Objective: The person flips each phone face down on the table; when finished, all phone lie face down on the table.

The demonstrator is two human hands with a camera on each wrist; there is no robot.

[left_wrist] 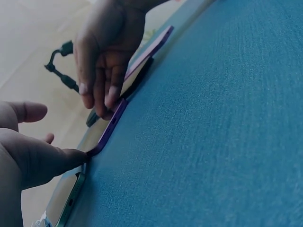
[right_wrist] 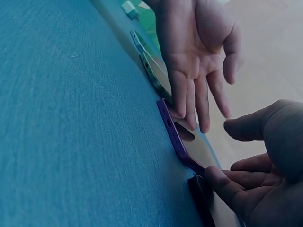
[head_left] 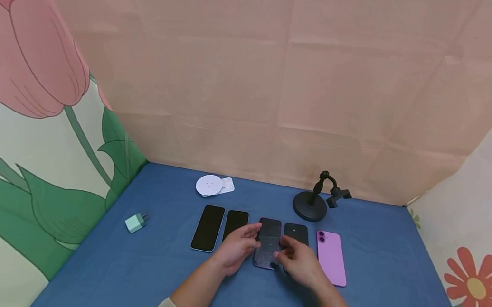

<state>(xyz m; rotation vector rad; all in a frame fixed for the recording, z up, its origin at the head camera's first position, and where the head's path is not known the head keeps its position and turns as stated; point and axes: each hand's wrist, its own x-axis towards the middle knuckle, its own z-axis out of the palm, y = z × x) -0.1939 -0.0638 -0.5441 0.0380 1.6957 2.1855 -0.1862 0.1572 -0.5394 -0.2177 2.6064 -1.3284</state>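
Note:
A purple-edged phone lies face up on the blue table between my two hands. My left hand is at its left side, fingers extended; in the left wrist view a fingertip meets the phone's corner. On the opposite side, my right hand has a fingertip at the near right corner, its thumb held apart. Beyond that hand lies a black phone, back up and partly covered. Left of my left hand is a dark-screened phone, also partly hidden.
Another dark-screened phone lies farther left, and a pink-purple phone on the right. At the back are a black stand and a white disc over a white card. A pale green plug adapter sits at left.

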